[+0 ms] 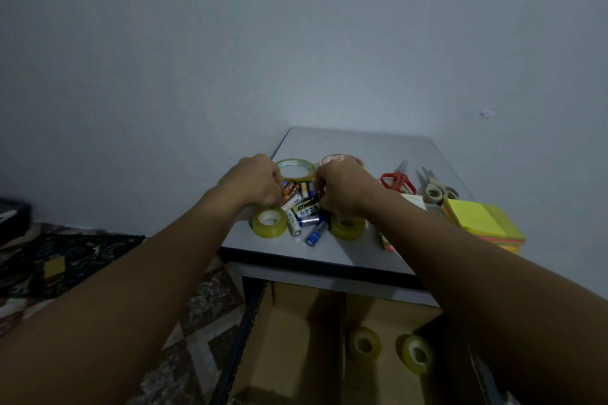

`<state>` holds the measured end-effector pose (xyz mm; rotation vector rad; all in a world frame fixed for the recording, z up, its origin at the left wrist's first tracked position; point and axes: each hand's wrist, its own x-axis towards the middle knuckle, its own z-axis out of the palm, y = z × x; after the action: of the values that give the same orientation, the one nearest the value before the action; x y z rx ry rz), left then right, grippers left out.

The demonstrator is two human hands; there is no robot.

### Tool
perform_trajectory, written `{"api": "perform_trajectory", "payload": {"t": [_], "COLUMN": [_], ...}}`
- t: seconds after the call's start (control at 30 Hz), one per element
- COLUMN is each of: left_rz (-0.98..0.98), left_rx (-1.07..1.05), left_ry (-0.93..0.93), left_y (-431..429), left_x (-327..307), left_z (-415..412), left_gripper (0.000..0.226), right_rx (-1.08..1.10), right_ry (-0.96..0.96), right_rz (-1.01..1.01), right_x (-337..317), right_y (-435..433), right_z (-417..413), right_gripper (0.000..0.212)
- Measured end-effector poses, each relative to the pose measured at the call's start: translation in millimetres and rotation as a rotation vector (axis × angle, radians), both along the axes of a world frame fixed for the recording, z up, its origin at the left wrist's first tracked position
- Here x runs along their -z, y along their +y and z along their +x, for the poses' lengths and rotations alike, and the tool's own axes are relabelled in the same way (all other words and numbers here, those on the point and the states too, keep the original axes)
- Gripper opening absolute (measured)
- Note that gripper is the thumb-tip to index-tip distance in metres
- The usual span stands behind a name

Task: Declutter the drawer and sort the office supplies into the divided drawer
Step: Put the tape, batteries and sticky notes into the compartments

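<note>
A heap of several batteries (304, 210) lies on the white table top (355, 145). My left hand (255, 179) curls round batteries at the heap's left edge. My right hand (342, 187) curls round batteries at its right edge. Tape rolls ring the heap: a small yellowish one (269, 222) front left, another (348, 226) front right, a wide flat one (295, 170) behind, and a pale one (335, 159) partly hidden by my right hand. Below the table the divided cardboard drawer (342, 348) stands open, with two tape rolls (364, 344) (418, 353) in its right compartment.
Red-handled scissors (398, 179) and grey-handled scissors (436, 189) lie at the right of the table. A stack of neon sticky notes (483, 222) sits near the right edge. A patterned rug (65, 260) covers the floor at left. A plain wall stands behind the table.
</note>
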<state>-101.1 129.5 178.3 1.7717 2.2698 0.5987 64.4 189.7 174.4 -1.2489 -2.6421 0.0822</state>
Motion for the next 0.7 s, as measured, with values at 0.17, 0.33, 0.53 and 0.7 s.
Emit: {"api": "perform_trajectory", "payload": {"t": [0.17,0.33,0.53,0.7], "left_rz": [0.024,0.071,0.2,0.264], "left_rx": [-0.005,-0.013,-0.026,-0.026], "left_ry": [-0.014,-0.1,-0.26,-0.345], "left_y": [-0.1,-2.8,-5.8,-20.5], "left_x": [2.4,2.4,-3.4,-12.6], "left_z": [1.9,1.6,1.4,2.2], "left_gripper": [0.017,0.018,0.019,0.022], "right_rx": [0.001,0.077,0.155,0.159], "right_ry": [0.018,0.188,0.49,0.616], "right_rz": [-0.046,-0.094,-0.188,-0.203], "right_x": [1.0,5.1,-0.2,-9.5], "right_y": [-1.3,5.4,5.9,-7.3], "right_z": [-1.8,-0.2,7.7,16.3], "right_gripper": [0.025,0.01,0.007,0.008]}}
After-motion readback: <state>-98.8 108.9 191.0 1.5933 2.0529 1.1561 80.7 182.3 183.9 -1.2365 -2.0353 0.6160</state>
